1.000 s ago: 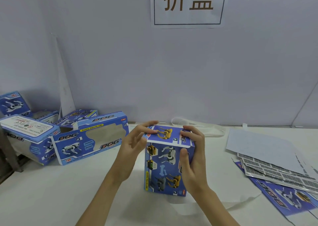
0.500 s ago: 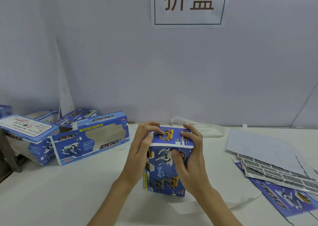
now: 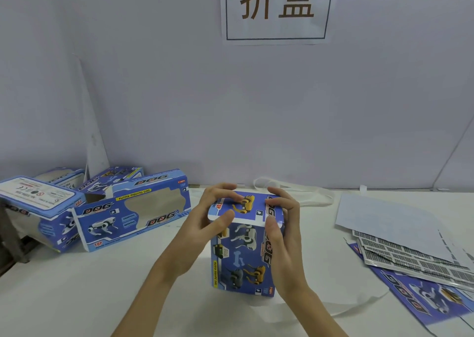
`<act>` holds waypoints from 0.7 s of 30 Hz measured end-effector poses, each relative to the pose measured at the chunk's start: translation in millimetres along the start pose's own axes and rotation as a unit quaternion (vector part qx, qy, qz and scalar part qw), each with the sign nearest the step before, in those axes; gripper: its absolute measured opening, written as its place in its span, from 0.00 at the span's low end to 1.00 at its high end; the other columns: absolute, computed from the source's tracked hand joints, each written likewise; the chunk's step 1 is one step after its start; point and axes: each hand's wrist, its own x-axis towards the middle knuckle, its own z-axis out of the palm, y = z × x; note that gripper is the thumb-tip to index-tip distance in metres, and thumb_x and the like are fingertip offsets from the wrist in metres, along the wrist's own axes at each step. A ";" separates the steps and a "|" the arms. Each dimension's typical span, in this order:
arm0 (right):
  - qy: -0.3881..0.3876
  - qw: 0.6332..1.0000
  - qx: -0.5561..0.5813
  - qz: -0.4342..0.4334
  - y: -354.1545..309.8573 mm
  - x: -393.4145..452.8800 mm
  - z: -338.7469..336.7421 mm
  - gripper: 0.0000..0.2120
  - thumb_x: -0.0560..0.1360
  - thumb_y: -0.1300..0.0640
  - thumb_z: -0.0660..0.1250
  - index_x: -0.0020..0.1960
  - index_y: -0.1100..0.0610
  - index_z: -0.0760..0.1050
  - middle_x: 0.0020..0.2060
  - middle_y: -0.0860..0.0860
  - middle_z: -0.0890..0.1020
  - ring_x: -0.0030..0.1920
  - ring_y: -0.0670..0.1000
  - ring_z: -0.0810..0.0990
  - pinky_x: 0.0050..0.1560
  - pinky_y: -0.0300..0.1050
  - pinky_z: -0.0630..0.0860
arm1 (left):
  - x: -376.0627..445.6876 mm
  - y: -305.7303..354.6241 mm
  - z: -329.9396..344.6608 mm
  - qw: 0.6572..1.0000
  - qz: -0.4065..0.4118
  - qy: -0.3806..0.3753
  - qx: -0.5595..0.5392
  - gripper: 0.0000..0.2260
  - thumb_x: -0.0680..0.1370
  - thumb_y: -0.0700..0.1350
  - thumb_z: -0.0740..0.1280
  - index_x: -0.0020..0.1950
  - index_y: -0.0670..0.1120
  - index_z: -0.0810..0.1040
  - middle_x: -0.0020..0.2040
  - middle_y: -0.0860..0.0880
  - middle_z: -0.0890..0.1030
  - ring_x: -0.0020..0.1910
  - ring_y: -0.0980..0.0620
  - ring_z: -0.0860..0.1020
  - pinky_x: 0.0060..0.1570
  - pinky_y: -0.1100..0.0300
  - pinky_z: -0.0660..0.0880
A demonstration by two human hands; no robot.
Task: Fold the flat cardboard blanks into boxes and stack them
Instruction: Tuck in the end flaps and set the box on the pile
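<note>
White tabletop point(image 3: 77, 298) carries everything: a cluster of finished blue printed cardboard boxes point(image 3: 133, 208) at the far left, a fanned pile of flat blue cardboard blanks point(image 3: 420, 267) at the right. Between them, upright at the centre, stands a tall blue cardboard box point(image 3: 242, 254). Left hand point(image 3: 205, 229) and right hand point(image 3: 284, 236) both grip its upper end, fingers curled over the top flap, thumbs on the near edge.
</note>
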 end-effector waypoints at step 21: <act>-0.039 0.979 -0.156 -0.121 9.3 9.1 -16.8 0.17 0.85 0.40 0.60 0.66 0.50 0.73 0.70 0.48 0.76 0.73 0.60 0.75 0.52 0.53 0.86 | 2.3 -8.9 -2.9 0.994 0.080 0.027 0.067 0.11 0.79 0.47 0.71 0.61 0.56 0.84 0.69 0.55 0.77 0.74 0.49 0.72 0.51 0.50 0.85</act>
